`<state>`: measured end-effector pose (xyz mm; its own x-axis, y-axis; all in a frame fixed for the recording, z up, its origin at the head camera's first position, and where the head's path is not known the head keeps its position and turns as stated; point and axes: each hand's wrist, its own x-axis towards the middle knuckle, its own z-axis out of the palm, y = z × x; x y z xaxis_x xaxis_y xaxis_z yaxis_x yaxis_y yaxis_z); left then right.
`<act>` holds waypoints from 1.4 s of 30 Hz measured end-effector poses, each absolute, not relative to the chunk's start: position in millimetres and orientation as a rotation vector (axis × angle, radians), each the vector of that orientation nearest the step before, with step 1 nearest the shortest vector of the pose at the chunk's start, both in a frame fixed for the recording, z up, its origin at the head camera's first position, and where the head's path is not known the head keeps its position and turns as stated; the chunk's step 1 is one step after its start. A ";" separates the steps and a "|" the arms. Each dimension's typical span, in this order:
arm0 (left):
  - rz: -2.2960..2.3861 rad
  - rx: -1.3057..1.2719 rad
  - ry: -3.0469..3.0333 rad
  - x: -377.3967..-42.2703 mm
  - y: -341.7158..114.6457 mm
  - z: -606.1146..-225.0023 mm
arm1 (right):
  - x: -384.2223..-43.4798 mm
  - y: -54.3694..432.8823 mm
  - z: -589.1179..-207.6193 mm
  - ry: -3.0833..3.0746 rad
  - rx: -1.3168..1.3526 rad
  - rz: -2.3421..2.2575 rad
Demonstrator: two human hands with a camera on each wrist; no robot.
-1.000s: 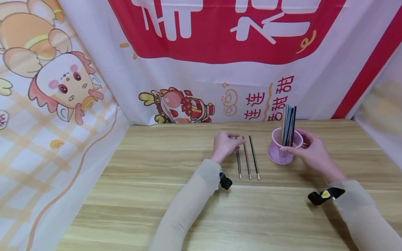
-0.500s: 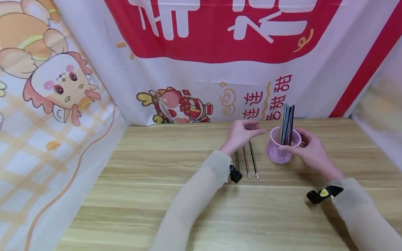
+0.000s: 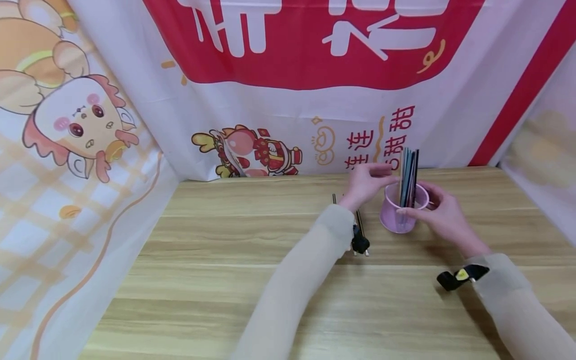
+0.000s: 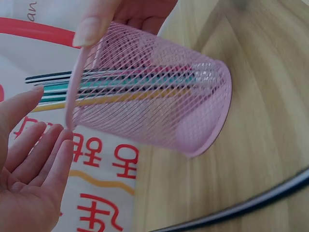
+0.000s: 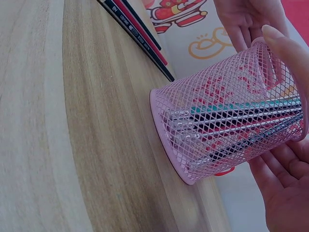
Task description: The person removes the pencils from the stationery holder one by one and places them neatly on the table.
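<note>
On the wood-grained tabletop, a pink wire-mesh cup is gripped at its rim by the right hand, apparently for steadiness, while the left hand is poised, empty and relaxed, beside its slender multicoloured pencils.

Wood-grain worktop toward six o'clock. White cloth hanging at twelve, red panel printed on it. Cartoon animal, ten o'clock. Red stripe, two.

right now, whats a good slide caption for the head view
Right grip holding a pink cup of pencils, empty left grip by its rim, loose pencils nearby.
</note>
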<state>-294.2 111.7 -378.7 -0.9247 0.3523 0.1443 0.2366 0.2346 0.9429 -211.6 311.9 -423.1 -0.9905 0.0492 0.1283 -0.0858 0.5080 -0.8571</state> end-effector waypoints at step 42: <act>1.878 0.476 2.374 -293.9 133.7 -405.9 | -212.9 312.2 -423.5 -2.629 0.016 1.462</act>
<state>-293.9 133.7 -405.9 -0.9487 0.2880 0.1303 0.1931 0.2015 0.9603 -212.9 312.2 -423.5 -0.9911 0.0553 0.1214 -0.0740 0.5297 -0.8449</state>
